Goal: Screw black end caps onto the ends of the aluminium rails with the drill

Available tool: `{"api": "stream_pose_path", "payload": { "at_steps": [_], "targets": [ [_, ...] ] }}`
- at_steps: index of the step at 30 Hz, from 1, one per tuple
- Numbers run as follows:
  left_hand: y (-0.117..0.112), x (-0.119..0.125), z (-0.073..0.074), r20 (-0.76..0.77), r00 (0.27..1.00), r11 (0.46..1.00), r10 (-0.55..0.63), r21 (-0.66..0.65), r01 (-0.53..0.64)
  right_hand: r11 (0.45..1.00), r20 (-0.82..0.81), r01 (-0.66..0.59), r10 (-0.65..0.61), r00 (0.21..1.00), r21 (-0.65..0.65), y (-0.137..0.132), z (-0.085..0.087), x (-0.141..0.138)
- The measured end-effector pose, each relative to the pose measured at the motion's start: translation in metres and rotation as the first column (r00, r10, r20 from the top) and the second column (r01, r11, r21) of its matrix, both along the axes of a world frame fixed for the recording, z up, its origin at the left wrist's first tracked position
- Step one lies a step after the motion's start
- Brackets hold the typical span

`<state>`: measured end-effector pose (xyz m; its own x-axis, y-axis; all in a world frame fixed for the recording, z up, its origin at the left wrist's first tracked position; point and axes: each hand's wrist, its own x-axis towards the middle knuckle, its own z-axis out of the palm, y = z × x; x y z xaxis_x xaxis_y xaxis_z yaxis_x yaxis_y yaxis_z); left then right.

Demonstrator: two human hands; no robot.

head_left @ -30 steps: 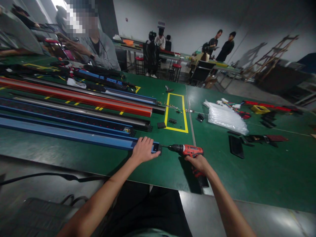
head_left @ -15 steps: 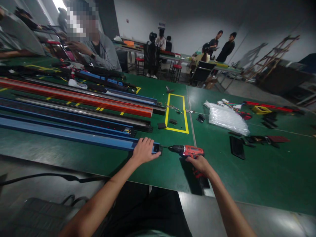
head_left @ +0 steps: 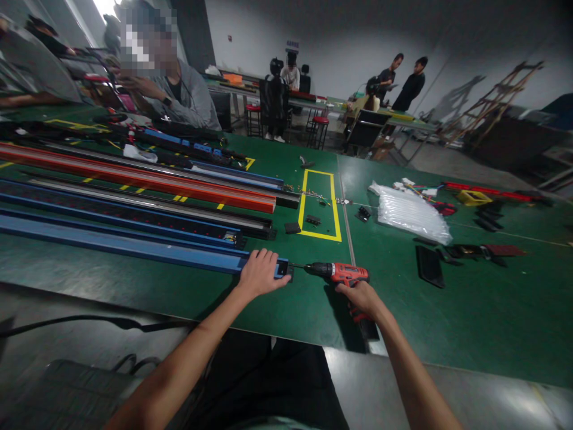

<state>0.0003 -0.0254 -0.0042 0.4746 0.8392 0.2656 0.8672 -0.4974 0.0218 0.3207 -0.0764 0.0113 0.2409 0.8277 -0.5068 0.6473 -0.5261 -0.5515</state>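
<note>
My left hand [head_left: 261, 272] is closed over the right end of a long blue rail [head_left: 179, 254] lying along the near side of the green table. A black end piece [head_left: 283, 269] shows just past my fingers. In my right hand [head_left: 362, 297] is a red and black cordless drill [head_left: 347, 273], held by its grip and pointing left. Its thin bit [head_left: 299, 266] reaches the end of the rail; whether it sits in a screw or hole is too small to tell.
More rails, among them an orange one [head_left: 215, 191], lie behind the blue rail. Small black parts [head_left: 313, 220] and loose screws lie around a yellow taped rectangle [head_left: 339, 209]. To the right are a clear bubble-wrap bag [head_left: 409, 215] and a black phone-like slab [head_left: 430, 266]. A person [head_left: 192, 95] sits across the table.
Almost nothing differs. Both hands, the drill and the rail keep their places, apart from a very slight shift of the whole view.
</note>
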Motion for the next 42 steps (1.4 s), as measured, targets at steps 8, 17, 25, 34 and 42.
{"api": "stream_pose_path", "payload": {
  "at_steps": [8,17,25,34,42],
  "targets": [
    [0.000,0.001,-0.002,0.021,1.000,1.000,0.006,-0.014,-0.005,1.000,0.052,-0.005,0.004,0.999,0.024,0.000,0.004,-0.004],
    [0.000,0.001,0.000,-0.001,1.000,1.000,0.008,-0.015,-0.008,0.999,0.044,-0.031,0.029,0.999,0.039,0.001,-0.007,0.004],
    [0.000,0.000,0.000,0.011,1.000,1.000,0.002,-0.015,-0.002,1.000,0.034,-0.004,0.004,0.999,0.015,0.001,-0.003,0.001],
    [0.000,0.000,0.000,0.039,0.999,1.000,-0.008,-0.025,0.009,1.000,0.020,-0.004,0.004,1.000,0.027,0.000,-0.002,0.000],
    [-0.001,0.000,0.000,0.031,1.000,1.000,0.004,-0.016,-0.004,0.999,0.027,-0.020,0.020,0.999,0.031,0.001,-0.004,0.002]
  ]
}}
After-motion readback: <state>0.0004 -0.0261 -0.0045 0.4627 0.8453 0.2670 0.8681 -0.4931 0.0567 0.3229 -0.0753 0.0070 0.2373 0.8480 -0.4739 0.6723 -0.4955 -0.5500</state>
